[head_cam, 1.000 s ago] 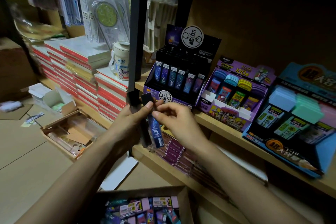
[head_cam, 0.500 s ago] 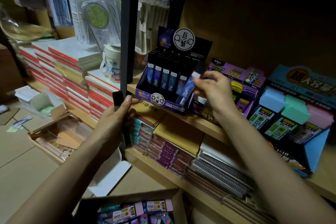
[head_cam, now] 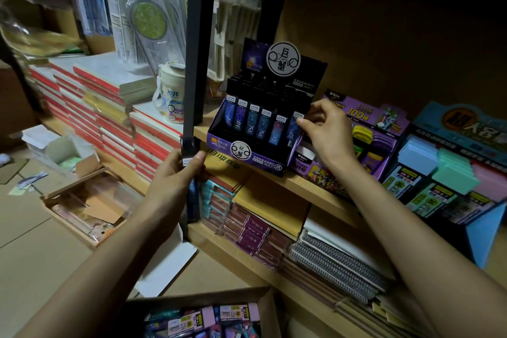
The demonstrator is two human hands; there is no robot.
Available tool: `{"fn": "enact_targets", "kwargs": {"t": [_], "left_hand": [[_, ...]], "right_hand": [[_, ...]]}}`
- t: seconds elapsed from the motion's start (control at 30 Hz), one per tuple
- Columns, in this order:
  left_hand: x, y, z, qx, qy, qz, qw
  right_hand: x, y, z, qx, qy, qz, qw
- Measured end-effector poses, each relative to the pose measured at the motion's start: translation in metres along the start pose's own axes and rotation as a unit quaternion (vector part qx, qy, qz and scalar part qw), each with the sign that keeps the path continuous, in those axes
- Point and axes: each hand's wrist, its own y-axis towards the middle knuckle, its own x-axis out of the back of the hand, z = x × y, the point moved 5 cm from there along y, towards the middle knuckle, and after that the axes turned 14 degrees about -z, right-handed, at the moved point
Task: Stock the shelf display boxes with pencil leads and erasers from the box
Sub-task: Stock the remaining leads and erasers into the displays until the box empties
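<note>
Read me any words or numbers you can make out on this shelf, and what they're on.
"2026": white mug.
"100": back card of the purple display box.
"巨蟹": round sign on the lead display box.
Too small or blurred: labels on the lead packs, the blue display box, stock in the carton.

The black-and-purple display box stands at the shelf edge. Its front row holds six upright lead cases with blue and purple star patterns. The rightmost case is pinched near its top by the right hand. The left hand grips several dark cases below shelf level. Just to the right stand a purple display box and a blue display box stocked with pastel erasers. The open cardboard box below holds mixed packs.
</note>
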Motion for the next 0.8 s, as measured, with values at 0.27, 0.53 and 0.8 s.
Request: {"fn": "enact_targets", "kwargs": {"t": [0.27, 0.53, 0.8], "left_hand": [[-0.002, 0.001, 0.005, -0.025, 0.029, 0.0, 0.999], [-0.003, 0.002, 0.004, -0.041, 0.022, 0.011, 0.999], [-0.011, -0.013, -0.005, -0.079, 0.062, 0.034, 0.994]], "right_hand": [[-0.007, -0.006, -0.003, -0.008, 0.005, 0.026, 1.0], [-0.01, -0.01, 0.004, 0.129, -0.101, -0.024, 0.986], [0.002, -0.02, 0.027, 0.172, -0.126, -0.002, 0.977]]}}
